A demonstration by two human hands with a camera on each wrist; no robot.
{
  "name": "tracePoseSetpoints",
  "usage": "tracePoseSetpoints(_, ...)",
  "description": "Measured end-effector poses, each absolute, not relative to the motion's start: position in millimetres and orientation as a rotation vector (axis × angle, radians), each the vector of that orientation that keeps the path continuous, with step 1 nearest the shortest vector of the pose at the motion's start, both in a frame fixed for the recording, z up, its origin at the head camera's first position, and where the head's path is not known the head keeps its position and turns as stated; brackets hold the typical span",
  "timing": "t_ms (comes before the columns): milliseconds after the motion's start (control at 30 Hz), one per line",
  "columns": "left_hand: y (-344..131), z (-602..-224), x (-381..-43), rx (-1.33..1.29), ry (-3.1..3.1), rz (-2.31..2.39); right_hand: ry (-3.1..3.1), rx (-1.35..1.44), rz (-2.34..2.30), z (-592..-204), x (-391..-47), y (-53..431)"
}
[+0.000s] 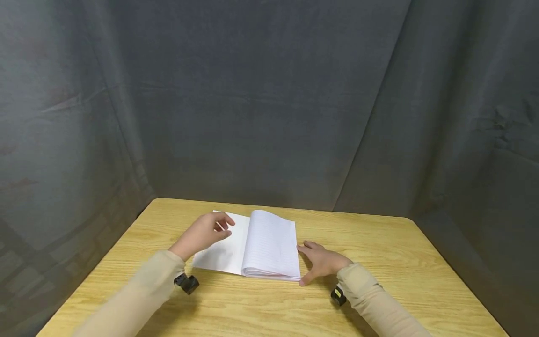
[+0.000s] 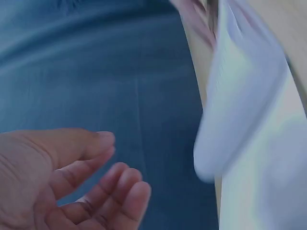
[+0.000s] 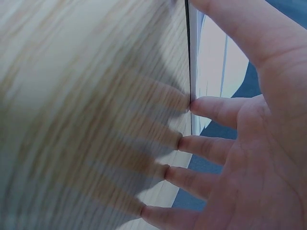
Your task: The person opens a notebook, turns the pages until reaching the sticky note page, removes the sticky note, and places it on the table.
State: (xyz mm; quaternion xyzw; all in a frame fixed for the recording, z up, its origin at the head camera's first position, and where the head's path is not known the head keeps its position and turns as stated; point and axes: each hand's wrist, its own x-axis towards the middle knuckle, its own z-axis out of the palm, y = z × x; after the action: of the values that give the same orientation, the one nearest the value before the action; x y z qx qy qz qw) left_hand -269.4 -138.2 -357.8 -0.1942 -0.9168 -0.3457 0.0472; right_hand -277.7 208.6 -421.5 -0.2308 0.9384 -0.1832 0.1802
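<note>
An open notebook [image 1: 275, 248] with faintly ruled white paper lies on the table. Its left side is a blank white sheet, flat on the wood, and a thick stack of pages curves up from the fold on the right. My left hand [image 1: 207, 232] hovers over that blank side, fingers loosely bent, nothing between them; the left wrist view shows the same hand [image 2: 81, 182] apart from the paper. At the notebook's right edge, my right hand [image 1: 321, 261] has its fingers spread, with the thumb by the near corner. Those fingertips [image 3: 199, 106] rest on the tabletop along the edge.
The wooden table [image 1: 362, 238] has light grain and rounded far corners. Dark grey curtains [image 1: 261, 103] hang behind it and along both sides. A small black camera [image 1: 186, 283] is strapped at the left wrist, another one [image 1: 338, 296] at the right wrist.
</note>
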Motion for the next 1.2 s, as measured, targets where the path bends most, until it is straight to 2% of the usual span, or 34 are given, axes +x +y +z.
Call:
tracePoseSetpoints(200, -92.1, -367.6, -265.5, -0.866, -2.705, -1.303, 2.654, -0.673, -0.516, -420.8, -277.6, 208.3)
tracePoseSetpoints(433, -52.8, -391.6, -263.0, -0.947, -2.812, -1.412, 2.682, -0.668, -0.483, -421.1, -278.6, 206.9)
tracePoseSetpoints(800, -32.9, -426.5, -266.9, -0.869, -2.975, -1.228, 2.682, -0.658, -0.491, -420.8, -277.6, 208.1)
tracePoseSetpoints(1200, -26.5, -427.3, -264.6, -0.858, -3.064, -0.997, 2.673, -0.654, -0.484, -418.9, -276.6, 207.8)
